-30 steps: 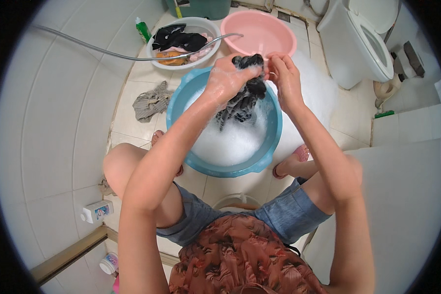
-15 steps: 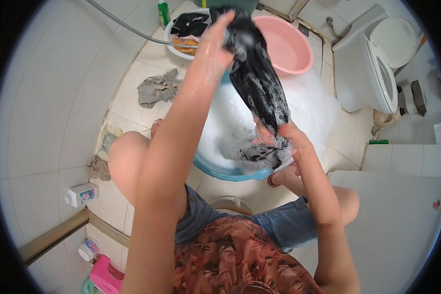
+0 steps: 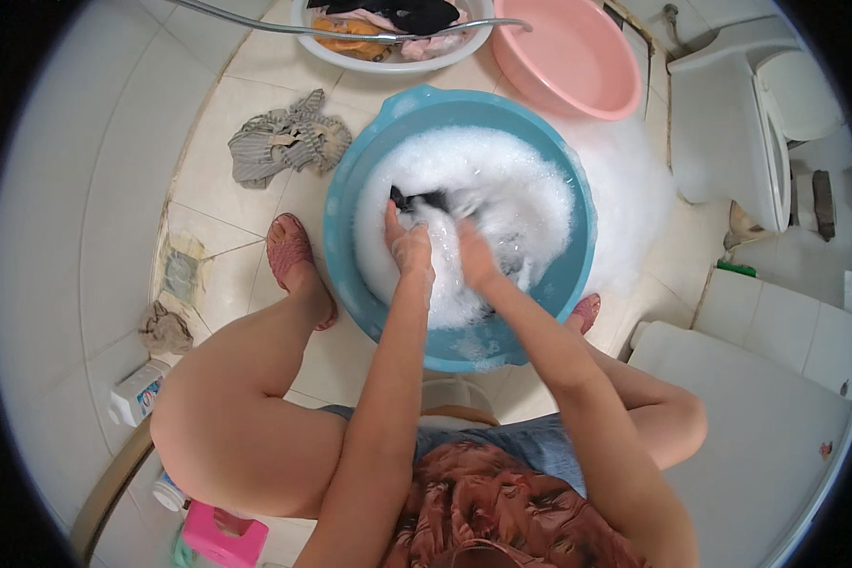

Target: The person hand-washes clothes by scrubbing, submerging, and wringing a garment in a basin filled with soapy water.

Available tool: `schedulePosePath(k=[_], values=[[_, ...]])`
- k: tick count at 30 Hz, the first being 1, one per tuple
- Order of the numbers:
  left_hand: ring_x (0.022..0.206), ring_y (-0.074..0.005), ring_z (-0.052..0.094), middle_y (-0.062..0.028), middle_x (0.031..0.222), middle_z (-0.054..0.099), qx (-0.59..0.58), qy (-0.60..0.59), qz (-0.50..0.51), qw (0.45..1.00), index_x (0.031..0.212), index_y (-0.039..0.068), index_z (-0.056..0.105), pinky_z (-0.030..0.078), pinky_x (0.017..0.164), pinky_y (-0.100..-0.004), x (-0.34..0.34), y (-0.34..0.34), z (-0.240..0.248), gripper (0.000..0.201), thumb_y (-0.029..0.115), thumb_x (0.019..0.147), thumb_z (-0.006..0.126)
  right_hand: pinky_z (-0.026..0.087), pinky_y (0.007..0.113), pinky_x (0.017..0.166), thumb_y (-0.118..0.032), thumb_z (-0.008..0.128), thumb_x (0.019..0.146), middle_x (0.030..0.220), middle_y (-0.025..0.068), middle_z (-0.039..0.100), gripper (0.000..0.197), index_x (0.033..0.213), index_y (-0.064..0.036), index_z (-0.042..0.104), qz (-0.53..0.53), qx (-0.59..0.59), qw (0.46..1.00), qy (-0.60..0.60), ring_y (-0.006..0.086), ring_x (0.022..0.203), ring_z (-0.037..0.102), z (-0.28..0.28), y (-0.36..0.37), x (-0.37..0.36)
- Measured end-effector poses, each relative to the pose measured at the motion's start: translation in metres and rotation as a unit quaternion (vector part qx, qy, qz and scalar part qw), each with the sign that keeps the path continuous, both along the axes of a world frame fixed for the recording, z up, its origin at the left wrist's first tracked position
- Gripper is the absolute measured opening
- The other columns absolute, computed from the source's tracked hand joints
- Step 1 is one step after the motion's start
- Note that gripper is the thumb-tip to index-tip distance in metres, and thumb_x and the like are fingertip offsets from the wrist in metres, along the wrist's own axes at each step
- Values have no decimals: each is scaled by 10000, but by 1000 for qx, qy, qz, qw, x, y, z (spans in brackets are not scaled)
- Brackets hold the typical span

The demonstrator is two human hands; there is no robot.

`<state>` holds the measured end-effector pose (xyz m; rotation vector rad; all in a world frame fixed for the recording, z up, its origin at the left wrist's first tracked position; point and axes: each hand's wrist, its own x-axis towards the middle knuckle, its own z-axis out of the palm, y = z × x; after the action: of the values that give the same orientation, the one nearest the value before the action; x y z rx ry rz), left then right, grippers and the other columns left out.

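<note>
A blue basin [image 3: 343, 237] full of white suds stands on the tiled floor between my feet. Both hands are down in the foam. My left hand [image 3: 410, 248] and my right hand [image 3: 473, 256] lie side by side, closed on a dark wet garment [image 3: 424, 200] that shows only as a black patch above the left fingers. Most of the garment is hidden under the suds.
A pink basin [image 3: 563, 59] and a white basin [image 3: 327, 45] of clothes with a metal hose over it stand beyond. A grey striped cloth [image 3: 286, 140] lies on the floor left. A toilet [image 3: 738, 133] is right. Foam has spilled on the floor [image 3: 634, 204]. Bottles [image 3: 137, 393] stand lower left.
The dark garment, held stretched high above the basin half a second ago, is now pushed down into the suds. Both hands have dropped into the basin together.
</note>
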<state>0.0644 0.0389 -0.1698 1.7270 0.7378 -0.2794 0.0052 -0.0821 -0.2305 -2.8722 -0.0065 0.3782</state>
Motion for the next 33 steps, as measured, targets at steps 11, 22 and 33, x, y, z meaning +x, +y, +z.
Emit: schedulePosePath(k=[11,22,33], values=[[1009,-244,502,-149,1134,507,-403,176,16,898,1188,-4,451,422,855,-350,-7,4,31,452,263,830,524,430,333,826,-258,594,746,968,151,590,397,1022,15,513,-210,455,864,43,257,901,562,88,30,-14],[952,-219,553,-106,1040,572,-584,-101,-96,800,1084,5,530,480,762,-349,-40,34,36,460,388,829,525,486,359,639,-338,604,707,726,149,615,360,953,-77,585,-231,156,960,-13,284,687,616,172,73,3],[860,-171,557,-64,1003,541,-472,44,91,876,1155,69,431,489,711,-310,14,11,95,418,135,785,614,435,248,806,-319,484,869,1088,88,548,434,1175,-11,477,-423,622,587,300,149,933,545,143,4,-12]])
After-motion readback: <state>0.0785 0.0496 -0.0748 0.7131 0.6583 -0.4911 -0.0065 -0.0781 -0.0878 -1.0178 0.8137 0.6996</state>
